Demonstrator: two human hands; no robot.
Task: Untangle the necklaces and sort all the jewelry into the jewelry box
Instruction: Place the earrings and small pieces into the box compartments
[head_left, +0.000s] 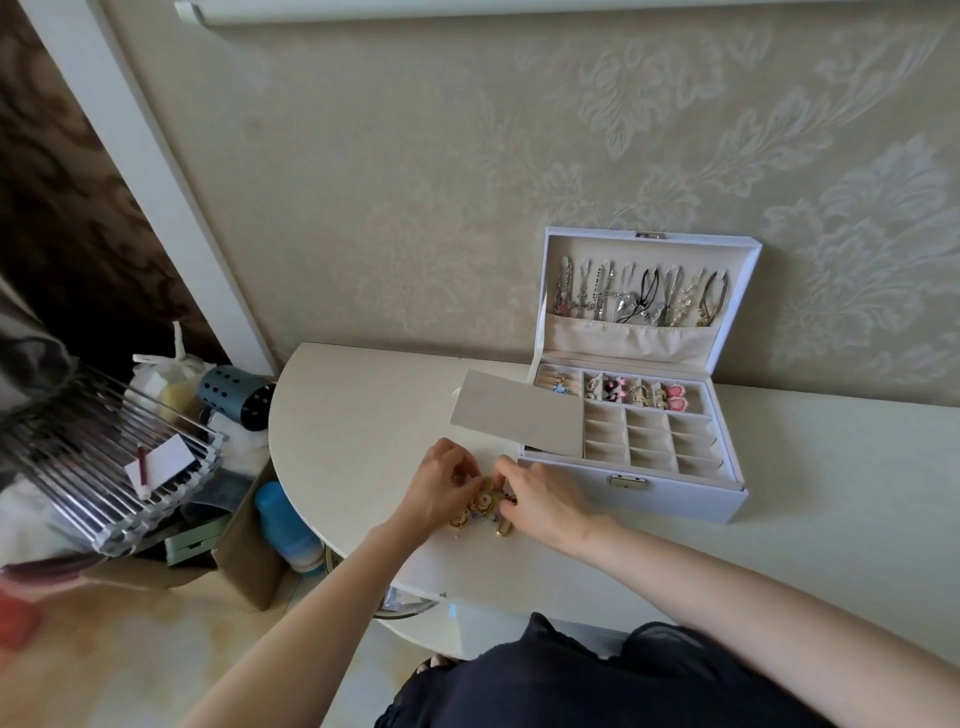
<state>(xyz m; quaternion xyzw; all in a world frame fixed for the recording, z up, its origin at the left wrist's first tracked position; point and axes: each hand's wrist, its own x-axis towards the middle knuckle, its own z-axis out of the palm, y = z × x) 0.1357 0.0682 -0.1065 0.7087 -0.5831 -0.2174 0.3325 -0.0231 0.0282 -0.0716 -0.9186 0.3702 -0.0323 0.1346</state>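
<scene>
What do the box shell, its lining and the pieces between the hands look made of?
Box shell: smooth white, slight sheen, probably faux leather. Lining: matte beige, seemingly velvety fabric. Pieces: glossy gold-coloured loops, likely metal or plated; small, so uncertain.

A room in a home: cream damask-embossed wallpaper (571, 156) fills the upper frame, a glossy cream round-ended worktop (353, 415) stands against it carrying a white hinged jewelry box (675, 499), and at lower left a brown cardboard box (244, 551) holds household clutter.
</scene>
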